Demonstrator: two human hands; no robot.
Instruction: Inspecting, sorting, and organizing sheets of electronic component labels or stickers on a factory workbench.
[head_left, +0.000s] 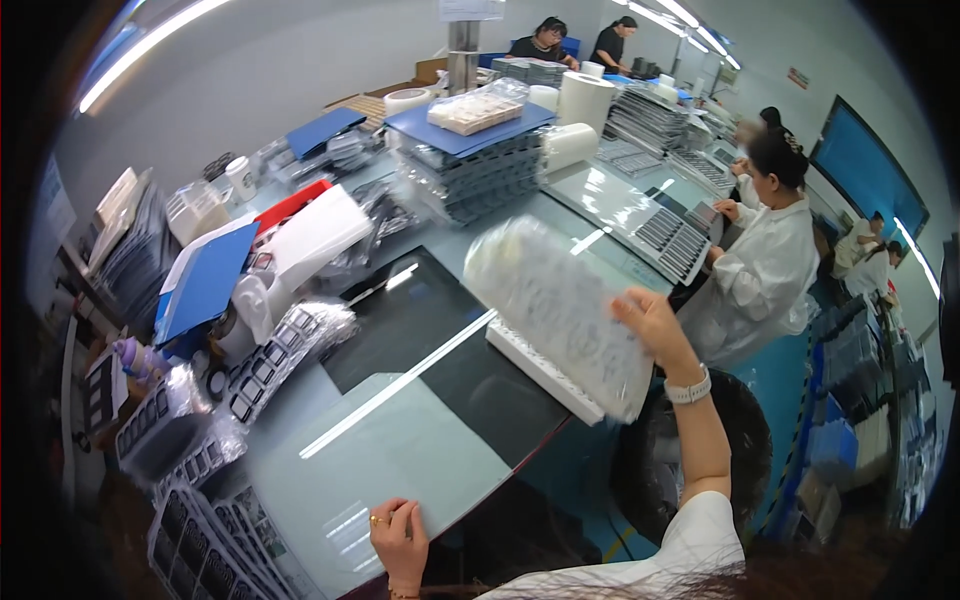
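Note:
My right hand grips a translucent plastic tray by its right side, fingers closed on the edge. The tray is tilted in the air and blurred by motion, with rows of faint moulded shapes. Just below it, a long white box or strip with a notched top lies at the table's right edge, partly covered by the tray. At the near edge my left hand rests over the greenish glass sheet, its fingers curled in with nothing visible in them. Beyond the glass spreads a black mat.
On the left lie wrapped trays of dark frames and a blue board. A wrapped stack stands at the back. A lined bin is on the floor at right. A co-worker in white handles trays at the table's far right.

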